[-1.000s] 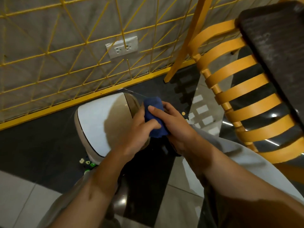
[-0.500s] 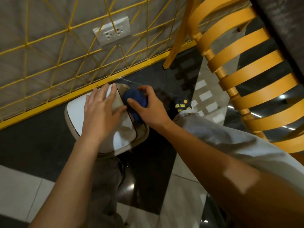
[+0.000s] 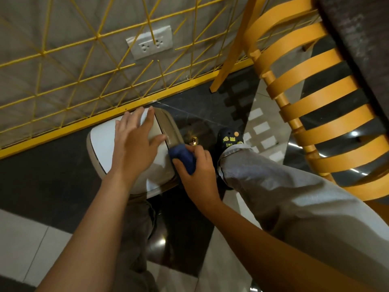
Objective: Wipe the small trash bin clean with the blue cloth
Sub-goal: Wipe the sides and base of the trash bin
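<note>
The small trash bin [image 3: 101,144], white-lidded with a beige rim, stands on the dark floor close to the wall. My left hand [image 3: 134,144] lies flat on its lid with the fingers spread, pressing down. The blue cloth [image 3: 183,158] is bunched against the bin's right rim, near its front corner. My right hand [image 3: 197,171] grips the cloth from the right, thumb and fingers wrapped around it. The bin's body below the lid is hidden by my arms and leg.
A wall with a yellow wire grid [image 3: 84,60] and a white double socket [image 3: 150,42] rises right behind the bin. An orange slatted chair [image 3: 311,106] stands at the right. My grey trouser leg [image 3: 273,186] and dark shoe [image 3: 230,139] are right of the bin.
My right hand has slid the cloth along the bin's right rim towards me, from the far part to the near corner. My left hand has stayed flat on the lid.
</note>
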The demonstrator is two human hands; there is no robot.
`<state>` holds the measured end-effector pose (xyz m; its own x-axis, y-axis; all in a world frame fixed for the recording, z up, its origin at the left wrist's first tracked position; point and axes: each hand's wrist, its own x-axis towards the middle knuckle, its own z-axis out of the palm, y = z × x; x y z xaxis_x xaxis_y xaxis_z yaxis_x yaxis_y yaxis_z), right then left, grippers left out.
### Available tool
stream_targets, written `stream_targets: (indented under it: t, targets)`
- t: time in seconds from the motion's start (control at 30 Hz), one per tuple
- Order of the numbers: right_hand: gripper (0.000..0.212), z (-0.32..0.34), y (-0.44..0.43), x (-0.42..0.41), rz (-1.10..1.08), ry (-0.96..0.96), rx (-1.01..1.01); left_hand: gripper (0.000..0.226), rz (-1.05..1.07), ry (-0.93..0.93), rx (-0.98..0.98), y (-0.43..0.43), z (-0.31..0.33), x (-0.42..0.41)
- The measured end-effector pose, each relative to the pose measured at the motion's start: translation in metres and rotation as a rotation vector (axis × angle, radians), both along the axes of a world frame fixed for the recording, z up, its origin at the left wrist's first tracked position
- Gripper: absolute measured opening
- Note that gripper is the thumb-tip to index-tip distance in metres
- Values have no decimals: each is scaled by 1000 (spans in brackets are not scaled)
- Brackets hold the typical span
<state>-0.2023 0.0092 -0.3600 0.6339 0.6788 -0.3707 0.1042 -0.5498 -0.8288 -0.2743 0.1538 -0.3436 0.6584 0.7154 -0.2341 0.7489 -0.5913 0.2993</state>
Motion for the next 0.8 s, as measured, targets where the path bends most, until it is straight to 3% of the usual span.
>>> stream_targets:
  t: [0.4, 0.57, 0.67, 0.8]
  targets:
    - [35, 2, 9, 7, 56, -115, 41, 64, 82, 35, -83, -6, 11, 5]
    - [40, -17, -21, 9, 137, -204, -126, 64, 83, 30, -118, -7, 15, 5]
    - [42, -23, -18, 23, 164, -364, -137, 64, 77, 18, -122, -6, 14, 5]
    - [42, -27, -13, 25, 191, -443, -194, 64, 80, 12, -119, -6, 14, 6]
